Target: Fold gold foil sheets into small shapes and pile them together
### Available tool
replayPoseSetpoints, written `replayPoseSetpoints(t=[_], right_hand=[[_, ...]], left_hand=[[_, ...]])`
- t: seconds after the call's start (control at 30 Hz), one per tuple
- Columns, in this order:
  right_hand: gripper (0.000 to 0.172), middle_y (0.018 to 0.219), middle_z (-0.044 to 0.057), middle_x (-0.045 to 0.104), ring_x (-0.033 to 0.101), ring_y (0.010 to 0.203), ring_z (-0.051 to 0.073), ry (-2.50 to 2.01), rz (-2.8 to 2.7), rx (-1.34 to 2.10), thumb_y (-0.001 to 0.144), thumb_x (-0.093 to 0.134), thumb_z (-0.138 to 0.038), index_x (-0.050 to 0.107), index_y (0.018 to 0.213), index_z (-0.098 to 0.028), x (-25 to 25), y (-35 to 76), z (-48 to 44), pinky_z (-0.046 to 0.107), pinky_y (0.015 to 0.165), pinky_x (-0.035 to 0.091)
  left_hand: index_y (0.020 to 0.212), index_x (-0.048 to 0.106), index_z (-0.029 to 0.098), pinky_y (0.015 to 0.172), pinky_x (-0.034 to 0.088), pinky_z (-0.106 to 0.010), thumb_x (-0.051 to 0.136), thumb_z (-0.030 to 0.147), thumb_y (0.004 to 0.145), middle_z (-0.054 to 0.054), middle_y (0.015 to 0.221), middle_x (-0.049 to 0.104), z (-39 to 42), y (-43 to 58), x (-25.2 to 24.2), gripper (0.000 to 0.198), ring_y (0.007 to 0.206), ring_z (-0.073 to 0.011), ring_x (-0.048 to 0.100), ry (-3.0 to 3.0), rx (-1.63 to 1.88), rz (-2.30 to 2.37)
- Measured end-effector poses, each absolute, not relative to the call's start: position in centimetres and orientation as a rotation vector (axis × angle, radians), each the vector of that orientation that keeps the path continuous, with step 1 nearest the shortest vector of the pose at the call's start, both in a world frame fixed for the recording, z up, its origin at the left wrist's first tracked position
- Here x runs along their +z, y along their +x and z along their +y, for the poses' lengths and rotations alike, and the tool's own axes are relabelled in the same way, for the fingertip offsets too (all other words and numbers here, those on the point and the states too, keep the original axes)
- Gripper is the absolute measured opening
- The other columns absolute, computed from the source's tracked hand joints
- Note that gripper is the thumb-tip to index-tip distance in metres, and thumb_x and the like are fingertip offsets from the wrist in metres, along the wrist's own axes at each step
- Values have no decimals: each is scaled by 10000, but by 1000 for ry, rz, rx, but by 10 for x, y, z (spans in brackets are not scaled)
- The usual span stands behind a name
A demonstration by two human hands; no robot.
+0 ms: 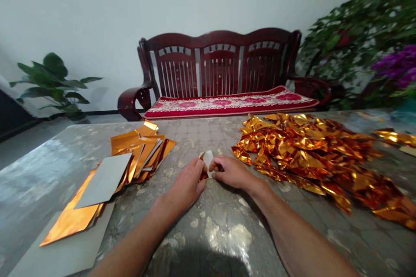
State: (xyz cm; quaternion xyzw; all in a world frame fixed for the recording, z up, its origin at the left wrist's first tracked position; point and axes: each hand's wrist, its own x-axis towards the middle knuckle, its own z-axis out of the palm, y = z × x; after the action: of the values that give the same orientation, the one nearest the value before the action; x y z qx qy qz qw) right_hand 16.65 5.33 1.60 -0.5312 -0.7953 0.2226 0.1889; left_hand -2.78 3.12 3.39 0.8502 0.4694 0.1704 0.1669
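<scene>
Between my two hands, over the middle of the table, is a small piece of foil paper (209, 162), white on one side with copper-gold foil showing at its left. My left hand (190, 177) is closed on its left edge. My right hand (231, 170) pinches its right edge between thumb and fingers. To the left lies a loose stack of flat gold foil sheets (73, 216), some with the pale backing up. A heap of folded gold foil pieces (299, 147) spreads over the right side of the table.
The table (182, 242) has a patterned, shiny cover. A larger pale sheet (65, 255) lies under the stack. Beyond the table stand a dark red wooden bench (221, 52) with a red floral cushion (227, 103), a potted plant (58, 82) and leafy greenery (354, 39) with purple flowers (398, 65).
</scene>
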Motion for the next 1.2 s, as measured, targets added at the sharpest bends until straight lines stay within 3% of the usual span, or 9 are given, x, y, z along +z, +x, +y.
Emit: replayPoseSetpoints(t=[0.13,0.23,0.37,0.57,0.83,1.2], right_hand=[[176,895,-19,660,585,796,146,-1462,-2326,491,780,691,-230,700,953,-265,23,165,49,233,673,357],[94,942,14,682,601,866,170,-1389,-2445,332,857,653,-269,716,924,-250,29,161,45,259,710,360],[199,937,62,703,616,840,188,-1362,-2585,86,944,561,-308,714,877,-200,33,154,40,292,694,357],[266,874,79,699,612,771,184,-1368,-2631,-119,983,477,-282,696,876,-174,29,147,36,304,670,353],[216,943,61,696,614,872,181,-1383,-2489,41,947,506,-287,696,907,-192,22,152,40,284,711,367],[70,846,-3,663,575,763,140,-1570,-2188,461,786,617,-196,681,797,-221,16,163,51,242,640,345]], left_hand=[[854,598,178,847,464,-324,585,177,859,-62,981,594,33,-30,33,14,957,-210,574,2434,433,1466],[917,627,170,884,460,-340,586,185,873,-79,1020,616,32,-29,35,62,1000,-223,576,2488,335,1474],[1040,631,172,930,452,-366,543,181,901,-92,1085,640,31,-27,39,165,1058,-242,578,2585,154,1459],[1037,637,179,872,467,-340,439,119,941,-79,1056,668,30,-25,40,229,1019,-235,605,2674,54,1483],[980,642,189,796,459,-338,488,140,936,-65,982,674,33,-24,32,167,945,-236,608,2789,119,1511],[896,645,210,737,408,-330,454,276,988,-48,906,649,40,-27,20,222,877,-223,569,2927,261,1435]])
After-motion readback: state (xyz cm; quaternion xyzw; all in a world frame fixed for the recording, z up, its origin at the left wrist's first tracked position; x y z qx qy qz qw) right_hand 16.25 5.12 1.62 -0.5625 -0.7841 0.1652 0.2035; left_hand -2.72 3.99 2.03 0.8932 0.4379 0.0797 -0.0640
